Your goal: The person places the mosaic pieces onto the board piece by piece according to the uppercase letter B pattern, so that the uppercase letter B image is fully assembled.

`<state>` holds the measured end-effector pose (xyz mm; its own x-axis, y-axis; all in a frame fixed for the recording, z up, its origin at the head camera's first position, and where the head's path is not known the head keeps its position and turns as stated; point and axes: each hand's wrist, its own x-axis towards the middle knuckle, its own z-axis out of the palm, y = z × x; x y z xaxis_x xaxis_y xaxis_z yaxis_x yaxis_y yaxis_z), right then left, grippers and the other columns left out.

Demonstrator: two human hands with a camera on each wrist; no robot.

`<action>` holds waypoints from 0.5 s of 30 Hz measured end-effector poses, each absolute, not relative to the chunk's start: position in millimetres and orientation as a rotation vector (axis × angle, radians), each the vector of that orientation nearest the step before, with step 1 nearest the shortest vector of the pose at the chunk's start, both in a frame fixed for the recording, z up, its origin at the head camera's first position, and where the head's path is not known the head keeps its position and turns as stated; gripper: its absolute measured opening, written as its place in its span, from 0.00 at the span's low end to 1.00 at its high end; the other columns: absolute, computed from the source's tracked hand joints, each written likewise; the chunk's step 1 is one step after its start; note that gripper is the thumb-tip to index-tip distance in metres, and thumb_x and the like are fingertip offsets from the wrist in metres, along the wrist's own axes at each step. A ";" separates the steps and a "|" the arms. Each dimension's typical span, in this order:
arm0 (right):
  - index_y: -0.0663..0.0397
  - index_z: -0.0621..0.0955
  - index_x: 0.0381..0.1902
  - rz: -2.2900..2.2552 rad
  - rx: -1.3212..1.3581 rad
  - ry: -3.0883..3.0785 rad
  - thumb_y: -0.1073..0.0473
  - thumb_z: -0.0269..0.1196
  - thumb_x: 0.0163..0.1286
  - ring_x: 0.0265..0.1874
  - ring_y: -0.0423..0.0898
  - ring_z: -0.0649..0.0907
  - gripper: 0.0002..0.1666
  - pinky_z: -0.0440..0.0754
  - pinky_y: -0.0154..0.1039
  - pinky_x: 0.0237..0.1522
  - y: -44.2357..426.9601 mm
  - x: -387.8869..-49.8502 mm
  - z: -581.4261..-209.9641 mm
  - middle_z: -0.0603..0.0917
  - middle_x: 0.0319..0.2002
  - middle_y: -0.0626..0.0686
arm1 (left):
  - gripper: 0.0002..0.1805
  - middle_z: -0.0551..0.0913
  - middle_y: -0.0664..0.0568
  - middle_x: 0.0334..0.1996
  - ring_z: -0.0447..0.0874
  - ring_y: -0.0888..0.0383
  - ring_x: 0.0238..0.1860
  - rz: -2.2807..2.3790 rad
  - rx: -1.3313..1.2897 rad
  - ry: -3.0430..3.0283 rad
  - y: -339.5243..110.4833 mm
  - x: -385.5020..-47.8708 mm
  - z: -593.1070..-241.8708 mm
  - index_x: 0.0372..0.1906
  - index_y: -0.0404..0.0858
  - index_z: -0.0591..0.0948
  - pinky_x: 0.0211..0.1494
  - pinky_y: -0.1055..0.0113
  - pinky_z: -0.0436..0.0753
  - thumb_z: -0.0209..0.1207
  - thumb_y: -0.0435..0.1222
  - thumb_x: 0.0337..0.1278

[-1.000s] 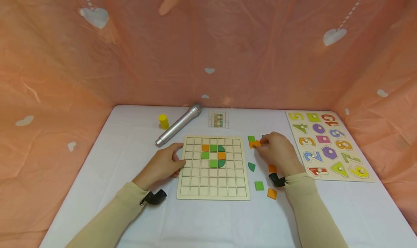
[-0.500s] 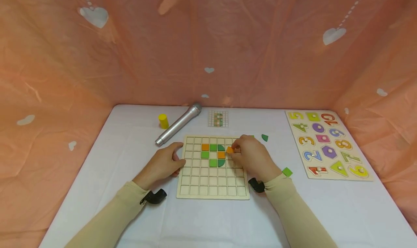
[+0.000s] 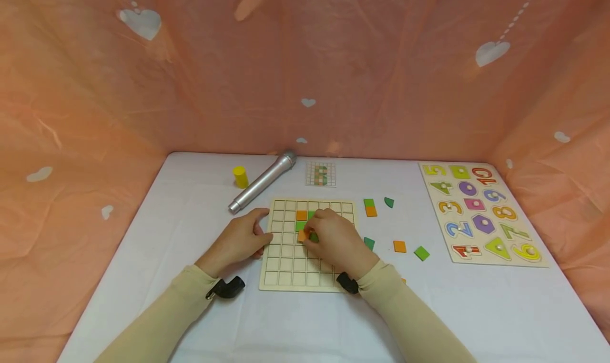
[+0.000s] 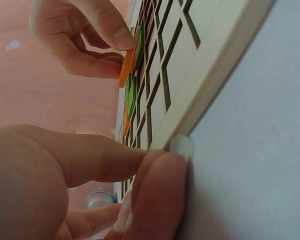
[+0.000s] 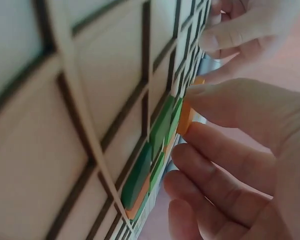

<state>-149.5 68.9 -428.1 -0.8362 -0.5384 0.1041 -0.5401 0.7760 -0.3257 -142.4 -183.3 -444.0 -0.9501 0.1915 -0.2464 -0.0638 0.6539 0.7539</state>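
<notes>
A pale wooden grid board (image 3: pixel 286 264) lies flat on the table, with several green and orange tiles set in its upper middle cells. My left hand (image 3: pixel 238 240) grips the board's left edge, thumb and fingertips at the rim in the left wrist view. Between the right thumb and index finger, an orange square tile (image 5: pixel 185 118) is pinched, tilted over the grid just below a seated green tile (image 3: pixel 301 226). The right hand (image 3: pixel 339 242) covers part of the pattern in the head view. A small printed pattern card (image 3: pixel 321 174) lies behind the board.
Loose tiles lie right of the board: an orange square (image 3: pixel 400 246), a green square (image 3: pixel 421 253), a dark green quarter piece (image 3: pixel 388 202) and others. Farther right is a number puzzle board (image 3: pixel 476 214). A silver microphone (image 3: pixel 262 183) and yellow cylinder (image 3: pixel 240 177) stand or lie back left.
My right hand has carried the orange tile left from the loose pieces to the middle of the grid. A green square on the right has shifted. The left hand has stayed at the board's edge.
</notes>
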 end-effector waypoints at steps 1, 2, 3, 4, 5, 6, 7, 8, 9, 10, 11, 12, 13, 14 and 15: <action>0.52 0.91 0.41 0.534 0.903 -2.955 0.53 0.76 0.69 0.40 0.44 0.82 0.10 0.87 0.41 0.42 68.3 -149.2 -428.5 0.85 0.38 0.47 | 0.38 0.85 0.50 0.28 0.84 0.58 0.23 1.182 0.097 2.571 -183.0 -142.7 -444.1 0.81 0.37 0.67 0.32 0.66 0.84 0.67 0.36 0.70; 0.53 0.91 0.41 0.530 0.906 -2.954 0.53 0.76 0.69 0.41 0.44 0.82 0.10 0.87 0.41 0.42 67.7 -149.0 -428.8 0.85 0.38 0.47 | 0.38 0.85 0.50 0.28 0.84 0.58 0.23 1.176 0.094 2.574 -182.9 -143.1 -444.3 0.81 0.38 0.67 0.32 0.66 0.84 0.67 0.36 0.70; 0.53 0.91 0.41 0.529 0.906 -2.956 0.53 0.76 0.69 0.41 0.45 0.82 0.10 0.87 0.41 0.42 67.3 -148.9 -429.1 0.85 0.39 0.48 | 0.38 0.85 0.50 0.28 0.84 0.57 0.23 1.172 0.090 2.577 -182.9 -143.4 -444.5 0.81 0.38 0.67 0.32 0.65 0.84 0.67 0.36 0.70; 0.53 0.91 0.41 0.525 0.905 -2.957 0.54 0.75 0.69 0.41 0.45 0.82 0.09 0.87 0.42 0.42 66.9 -148.9 -429.2 0.85 0.39 0.48 | 0.38 0.85 0.50 0.28 0.84 0.57 0.23 1.168 0.090 2.579 -182.8 -143.5 -444.3 0.81 0.37 0.67 0.33 0.65 0.84 0.67 0.36 0.70; 0.53 0.91 0.42 0.523 0.905 -2.958 0.54 0.75 0.69 0.41 0.45 0.82 0.09 0.87 0.42 0.43 66.6 -148.9 -429.4 0.85 0.39 0.48 | 0.39 0.85 0.50 0.28 0.84 0.57 0.23 1.167 0.083 2.579 -182.6 -143.6 -444.3 0.81 0.38 0.67 0.33 0.65 0.83 0.67 0.36 0.69; 0.53 0.91 0.42 0.519 0.904 -2.959 0.54 0.75 0.69 0.41 0.45 0.82 0.09 0.87 0.42 0.44 66.4 -149.0 -429.5 0.85 0.39 0.48 | 0.39 0.85 0.50 0.28 0.84 0.57 0.23 1.165 0.085 2.580 -182.6 -143.9 -444.3 0.81 0.38 0.67 0.33 0.65 0.83 0.67 0.36 0.69; 0.53 0.91 0.42 0.514 0.905 -2.960 0.54 0.75 0.69 0.41 0.45 0.82 0.09 0.87 0.42 0.44 66.1 -149.1 -429.9 0.85 0.39 0.48 | 0.39 0.85 0.50 0.28 0.84 0.57 0.23 1.165 0.086 2.582 -182.6 -143.9 -444.2 0.81 0.38 0.67 0.33 0.65 0.83 0.66 0.36 0.69; 0.53 0.91 0.42 0.511 0.907 -2.963 0.54 0.75 0.69 0.41 0.45 0.82 0.09 0.87 0.42 0.44 65.9 -149.3 -430.1 0.85 0.39 0.48 | 0.38 0.85 0.50 0.28 0.84 0.58 0.23 1.164 0.090 2.583 -182.6 -143.9 -444.2 0.81 0.37 0.67 0.33 0.65 0.83 0.66 0.36 0.69; 0.53 0.91 0.42 0.510 0.906 -2.967 0.54 0.75 0.69 0.40 0.45 0.82 0.09 0.87 0.42 0.44 65.5 -149.3 -430.1 0.85 0.39 0.48 | 0.38 0.85 0.50 0.28 0.84 0.58 0.23 1.165 0.094 2.583 -182.4 -143.8 -444.3 0.81 0.37 0.67 0.33 0.65 0.83 0.66 0.36 0.69; 0.52 0.91 0.42 0.509 0.907 -2.972 0.54 0.75 0.69 0.40 0.45 0.82 0.09 0.87 0.42 0.44 65.2 -149.4 -430.4 0.85 0.38 0.47 | 0.38 0.85 0.50 0.28 0.84 0.58 0.23 1.166 0.097 2.583 -182.3 -143.6 -444.1 0.81 0.37 0.67 0.32 0.65 0.83 0.66 0.36 0.70; 0.52 0.91 0.42 0.516 0.908 -2.977 0.54 0.75 0.69 0.41 0.45 0.82 0.09 0.87 0.43 0.45 64.9 -149.4 -430.7 0.84 0.38 0.47 | 0.38 0.85 0.50 0.28 0.84 0.58 0.23 1.162 0.098 2.585 -182.2 -143.5 -444.4 0.81 0.37 0.67 0.32 0.65 0.83 0.66 0.36 0.70; 0.52 0.91 0.42 0.517 0.911 -2.981 0.54 0.75 0.69 0.41 0.46 0.82 0.09 0.86 0.43 0.45 64.6 -149.4 -430.9 0.84 0.38 0.47 | 0.38 0.85 0.50 0.28 0.84 0.57 0.23 1.159 0.096 2.587 -182.2 -143.5 -444.7 0.81 0.37 0.67 0.32 0.65 0.83 0.66 0.36 0.70; 0.52 0.91 0.42 0.520 0.913 -2.984 0.54 0.75 0.69 0.41 0.46 0.82 0.08 0.86 0.42 0.45 64.3 -149.3 -431.3 0.84 0.38 0.47 | 0.38 0.85 0.50 0.29 0.84 0.57 0.23 1.157 0.093 2.586 -182.2 -143.4 -444.9 0.81 0.37 0.67 0.32 0.65 0.83 0.66 0.36 0.70; 0.52 0.91 0.42 0.520 0.915 -2.986 0.54 0.75 0.69 0.41 0.46 0.82 0.08 0.86 0.42 0.45 64.1 -149.3 -431.4 0.84 0.38 0.47 | 0.38 0.84 0.50 0.29 0.84 0.57 0.23 1.155 0.090 2.586 -182.1 -143.4 -445.1 0.81 0.38 0.67 0.32 0.65 0.83 0.66 0.36 0.70; 0.52 0.91 0.42 0.520 0.917 -2.987 0.54 0.75 0.69 0.41 0.45 0.82 0.08 0.86 0.42 0.46 64.0 -149.2 -431.6 0.83 0.38 0.47 | 0.38 0.84 0.50 0.29 0.84 0.57 0.23 1.157 0.090 2.585 -181.9 -143.4 -445.1 0.81 0.37 0.67 0.32 0.65 0.83 0.66 0.36 0.70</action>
